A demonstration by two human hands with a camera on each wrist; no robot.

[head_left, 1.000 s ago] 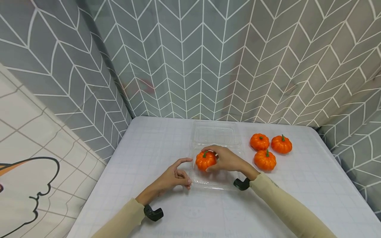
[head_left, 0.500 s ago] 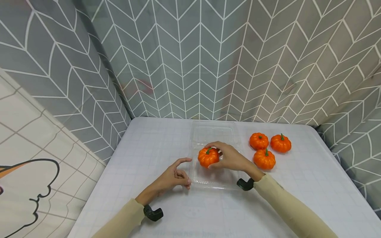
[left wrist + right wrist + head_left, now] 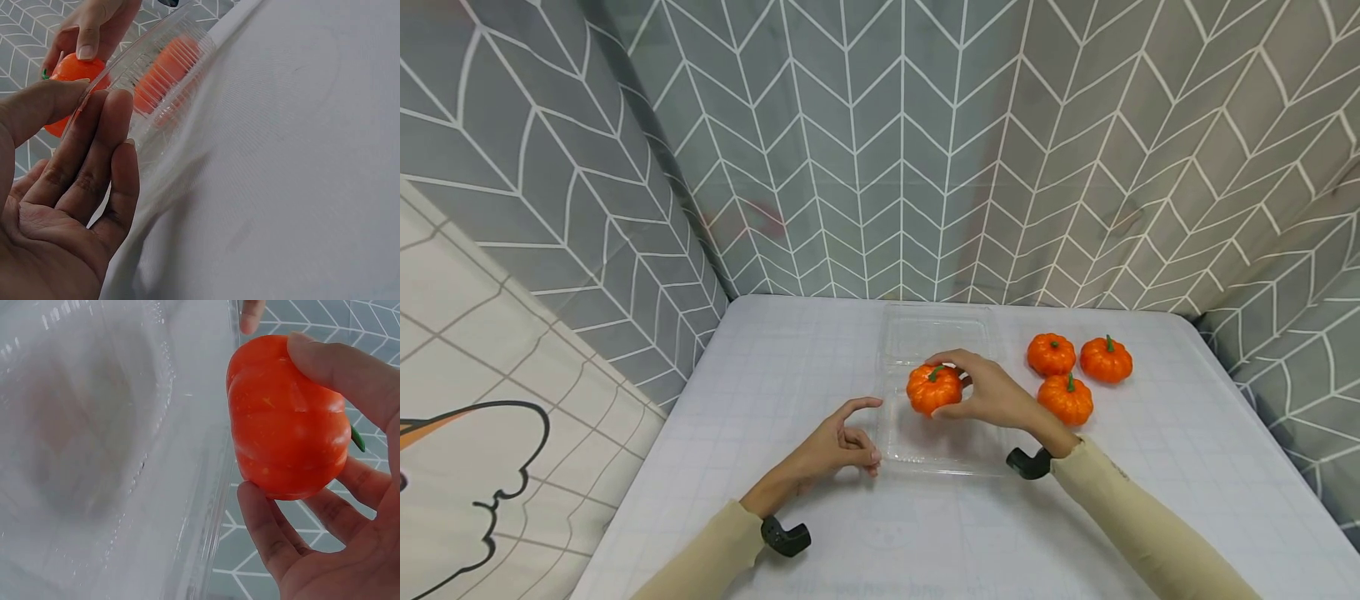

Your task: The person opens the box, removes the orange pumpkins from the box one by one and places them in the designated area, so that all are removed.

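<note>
My right hand grips a small orange toy pumpkin with a green stem, thumb on one side and fingers on the other. In the right wrist view this pumpkin is lifted above the clear plastic box. The box lies with its hinged lid folded back, away from me. At the box's left side is my left hand. The left wrist view shows the left thumb and fingers pinching the box's rim.
Three more orange pumpkins stand grouped right of the box: one at the back, one at the far right and one in front. A white cloth covers the table. Behind it hangs a grey patterned curtain.
My right hand has raised the pumpkin and shifted it slightly right and away from me, off the box's left part. The left hand stays at the box's edge.
</note>
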